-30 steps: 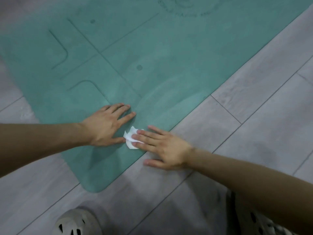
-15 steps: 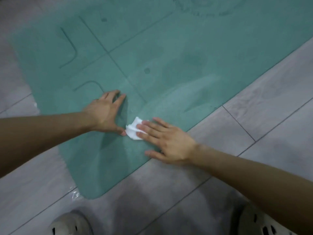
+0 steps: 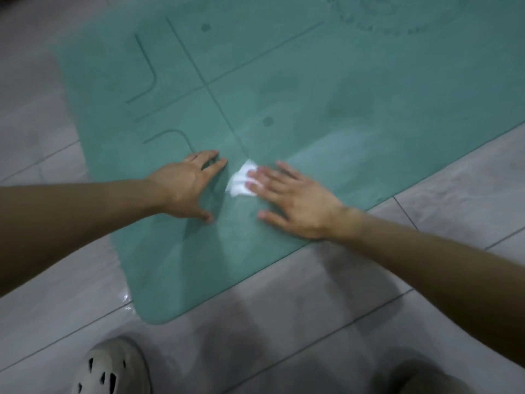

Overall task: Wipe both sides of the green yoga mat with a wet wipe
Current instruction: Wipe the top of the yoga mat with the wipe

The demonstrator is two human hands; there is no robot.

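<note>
Cut off, covered
The green yoga mat (image 3: 312, 95) leaves frame at 12 and 3 o'clock (emblem lettering (image 3: 383, 29) unreadable); the right hand (image 3: 295, 200) half-covers the blurred wet wipe (image 3: 238, 182).

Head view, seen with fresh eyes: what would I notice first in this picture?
The big green yoga mat fills the upper half, spread flat on grey floor tiles. Near its lower edge the right hand presses a white wet wipe onto the mat with straight fingers, and the left hand rests flat just beside it. A pale shoe with holes shows at the bottom left.
</note>
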